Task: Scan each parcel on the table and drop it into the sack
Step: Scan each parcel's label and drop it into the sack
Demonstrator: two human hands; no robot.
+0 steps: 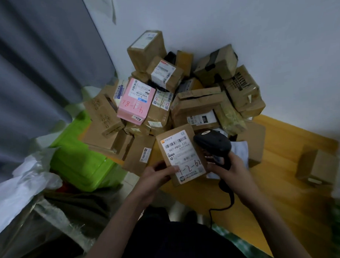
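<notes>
My left hand point(158, 174) grips a small brown parcel point(166, 142) by its lower left corner, white label facing up with a barcode and red handwriting. My right hand point(231, 170) holds a black barcode scanner point(214, 142) whose head sits just right of the label's barcode. Its black cable point(228, 196) hangs below my wrist. Behind them a heap of cardboard parcels point(195, 104) covers the wooden table point(278, 156) in the corner, with a pink box point(134, 103) on the left of the heap. The sack point(30, 180), white and translucent, gapes open at lower left.
A green plastic crate point(79, 157) stands between the sack and the table. A grey curtain point(37, 62) hangs on the left and a white wall backs the heap. One lone small box point(317, 166) lies on the table's right side.
</notes>
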